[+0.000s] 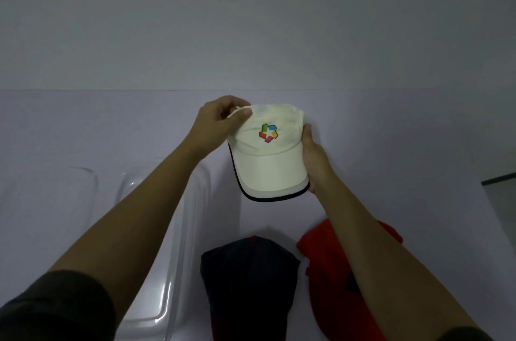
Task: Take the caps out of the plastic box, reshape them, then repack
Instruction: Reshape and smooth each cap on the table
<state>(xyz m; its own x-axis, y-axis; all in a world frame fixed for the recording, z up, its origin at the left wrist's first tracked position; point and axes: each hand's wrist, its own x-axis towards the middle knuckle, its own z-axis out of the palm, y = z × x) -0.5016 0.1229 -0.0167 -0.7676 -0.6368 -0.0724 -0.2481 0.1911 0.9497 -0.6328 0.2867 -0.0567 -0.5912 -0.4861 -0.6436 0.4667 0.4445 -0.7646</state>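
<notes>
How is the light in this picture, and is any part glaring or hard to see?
Head view: the light is dim and bluish; the cream fabric cap with a multicoloured logo is brightest and sharp; white glare streaks the rim of the clear plastic box; the dark navy cap nearly loses its detail in shade.

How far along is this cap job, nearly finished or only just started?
Roughly midway. Done: the dark cap and red cap lie on the table, out of the clear plastic box, which looks empty. In hand: the left hand pinches the crown of the cream cap, the right hand holds its brim, apparently reshaping. Left: repacking; no cap is in the box yet.
</notes>
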